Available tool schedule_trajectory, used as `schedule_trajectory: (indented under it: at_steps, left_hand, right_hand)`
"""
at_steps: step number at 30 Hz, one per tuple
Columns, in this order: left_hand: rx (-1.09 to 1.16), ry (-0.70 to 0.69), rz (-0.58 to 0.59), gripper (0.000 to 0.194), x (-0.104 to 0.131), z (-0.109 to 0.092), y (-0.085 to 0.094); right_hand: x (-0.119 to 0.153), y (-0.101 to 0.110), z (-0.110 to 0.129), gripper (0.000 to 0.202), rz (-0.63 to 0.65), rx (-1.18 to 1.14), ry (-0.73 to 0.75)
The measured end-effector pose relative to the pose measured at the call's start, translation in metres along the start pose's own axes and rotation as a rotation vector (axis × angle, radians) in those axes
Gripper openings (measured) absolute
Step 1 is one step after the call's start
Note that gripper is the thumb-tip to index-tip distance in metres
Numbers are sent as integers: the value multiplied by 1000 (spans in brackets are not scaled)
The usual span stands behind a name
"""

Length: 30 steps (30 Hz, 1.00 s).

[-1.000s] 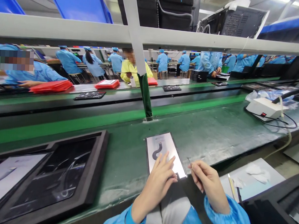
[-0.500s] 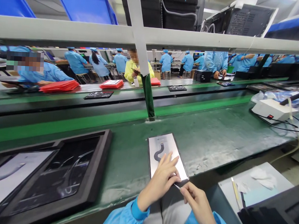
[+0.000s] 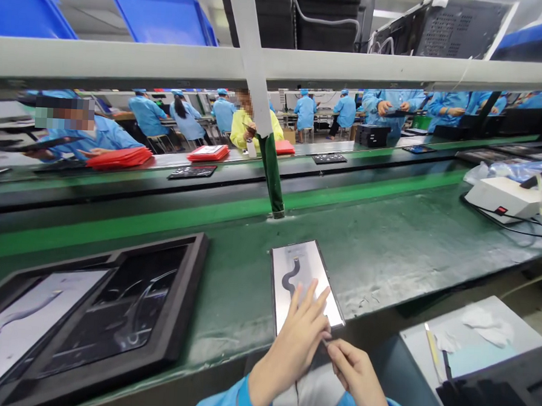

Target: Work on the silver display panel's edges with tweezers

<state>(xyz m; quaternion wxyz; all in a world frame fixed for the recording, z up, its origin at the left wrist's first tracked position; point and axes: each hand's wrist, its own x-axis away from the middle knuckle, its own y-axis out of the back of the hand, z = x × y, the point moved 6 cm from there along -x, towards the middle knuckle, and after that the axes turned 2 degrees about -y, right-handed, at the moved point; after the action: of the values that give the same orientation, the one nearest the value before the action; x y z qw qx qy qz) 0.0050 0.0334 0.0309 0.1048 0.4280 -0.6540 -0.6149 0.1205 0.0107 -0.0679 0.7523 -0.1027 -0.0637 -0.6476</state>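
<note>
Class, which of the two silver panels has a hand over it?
The panel on the green bench, partly under the left hand; the other panel lies on the black tray.

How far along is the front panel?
Looks midway. Done: panel laid face up on the bench, curved cable exposed. In hand: left hand spread over it, right hand pinching a thin tool by its near edge. Left, probably: finishing that edge; its state is hidden. The tray holds another panel, status unclear.
</note>
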Motion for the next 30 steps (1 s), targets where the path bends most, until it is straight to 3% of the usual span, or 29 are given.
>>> schedule_trajectory:
  at_steps: [3,6,9,12,16,20,25,30]
  left_hand:
    - [62,78,31,19,-12,16,-5]
    - [58,125,7,19,-6,27,-8]
    - [-10,118,-45,19,12,23,-4]
    - [-43,39,-48,21,20,7,1]
    - [-10,-24,14,22,2,-2,-3]
    - [27,68,-44,12,-9,15,-3]
    - [53,104,-188,21,34,34,12]
    - [-81,12,-249,45,74,33,18]
  right_hand:
    - [1,5,13,52,-24,94,88]
    - [-2,1,13,51,-12,30,86]
    - [-6,-7,0,53,12,-123,8]
    - [-5,-12,-4,54,28,-150,-17]
    - [3,-6,7,53,-23,-35,56]
    - [6,-3,12,53,-61,-24,77]
    - [4,-9,2,58,-19,-110,-38]
    - [9,-9,8,63,-48,-170,-159]
